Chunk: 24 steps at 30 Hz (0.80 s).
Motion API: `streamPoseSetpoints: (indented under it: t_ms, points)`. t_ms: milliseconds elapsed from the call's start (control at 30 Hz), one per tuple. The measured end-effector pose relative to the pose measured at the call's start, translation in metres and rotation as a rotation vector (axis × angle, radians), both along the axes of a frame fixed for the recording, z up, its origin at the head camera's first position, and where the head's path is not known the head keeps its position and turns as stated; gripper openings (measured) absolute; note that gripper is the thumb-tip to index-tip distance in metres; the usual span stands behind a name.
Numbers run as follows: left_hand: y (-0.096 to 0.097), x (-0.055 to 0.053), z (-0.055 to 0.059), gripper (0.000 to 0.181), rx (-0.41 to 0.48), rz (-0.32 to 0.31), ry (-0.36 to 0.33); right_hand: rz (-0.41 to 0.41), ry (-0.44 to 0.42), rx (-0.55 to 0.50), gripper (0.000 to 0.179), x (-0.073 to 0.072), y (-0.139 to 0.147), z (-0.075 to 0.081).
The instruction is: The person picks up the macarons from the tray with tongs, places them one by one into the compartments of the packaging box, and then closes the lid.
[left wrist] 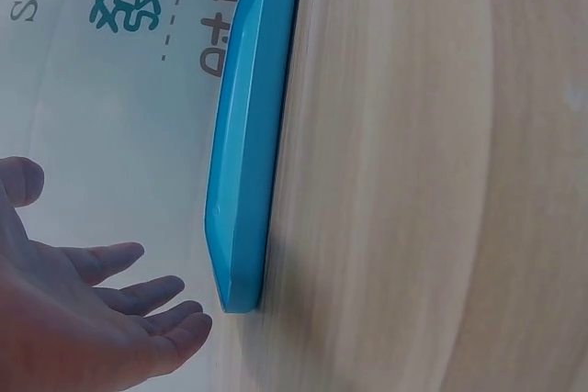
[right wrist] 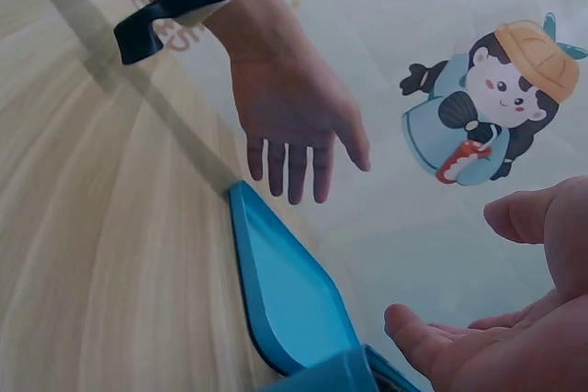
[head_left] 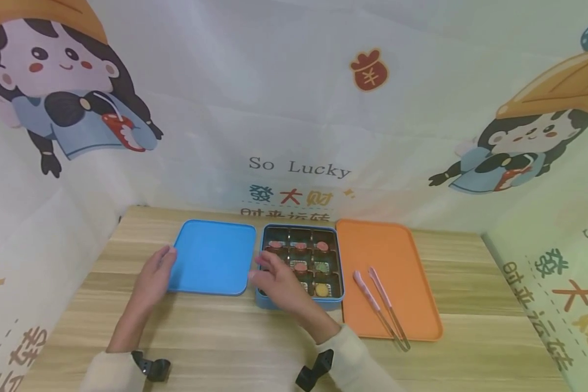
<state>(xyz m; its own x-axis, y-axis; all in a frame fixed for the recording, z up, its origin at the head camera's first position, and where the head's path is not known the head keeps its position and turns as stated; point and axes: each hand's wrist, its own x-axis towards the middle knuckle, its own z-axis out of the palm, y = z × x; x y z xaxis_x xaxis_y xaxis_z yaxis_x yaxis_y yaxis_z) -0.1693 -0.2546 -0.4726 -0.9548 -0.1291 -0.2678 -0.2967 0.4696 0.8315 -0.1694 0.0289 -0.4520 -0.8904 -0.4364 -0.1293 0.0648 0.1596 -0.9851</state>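
My left hand point(head_left: 154, 275) is at the left edge of a square blue lid point(head_left: 213, 258), fingers loosely extended and nothing held. The lid lies flat on the table with its low rim turned up, as the left wrist view shows. Between the lid and a blue box point(head_left: 330, 305), my right hand point(head_left: 284, 280) reaches in with relaxed, parted fingers, overlapping the box's front left corner. A dark divided insert fills the box. Its compartments hold several small round pieces: red ones point(head_left: 300, 267), a green one point(head_left: 322, 267) and a yellow one point(head_left: 322, 289). My right hand hides some front left compartments.
An orange tray point(head_left: 382, 245) stands right beside the box. Tongs point(head_left: 376, 307) with pink tips lie on it, their metal end overhanging the front rim. Behind the wooden table point(head_left: 215, 343) hangs a printed cloth point(head_left: 294, 109), which also covers both sides.
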Motion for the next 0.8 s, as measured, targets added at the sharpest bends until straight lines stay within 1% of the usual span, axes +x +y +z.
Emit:
streamPoseSetpoints:
  t_ms: [133,233,433,567,700,800]
  points:
    - [0.001,-0.001,-0.002,0.085,-0.004,0.013,-0.010,0.000,-0.038,-0.019,0.066,0.003,-0.009,-0.003]
    - [0.001,-0.002,-0.003,0.083,-0.012,0.018,-0.013,-0.017,-0.059,-0.015,0.070,0.006,-0.015,-0.006]
    - [0.002,-0.003,-0.007,0.082,-0.038,0.003,-0.052,-0.012,-0.125,-0.018,0.077,0.007,-0.025,-0.008]
    - [0.004,-0.004,-0.009,0.082,-0.033,-0.002,-0.065,-0.018,-0.174,-0.021,0.081,0.006,-0.032,-0.008]
    - [0.008,-0.005,-0.011,0.083,-0.024,-0.004,-0.063,-0.058,-0.202,-0.011,0.083,0.005,-0.040,-0.009]
    - [0.009,-0.006,-0.011,0.082,-0.024,-0.002,-0.062,-0.100,-0.226,0.020,0.083,0.007,-0.047,-0.008]
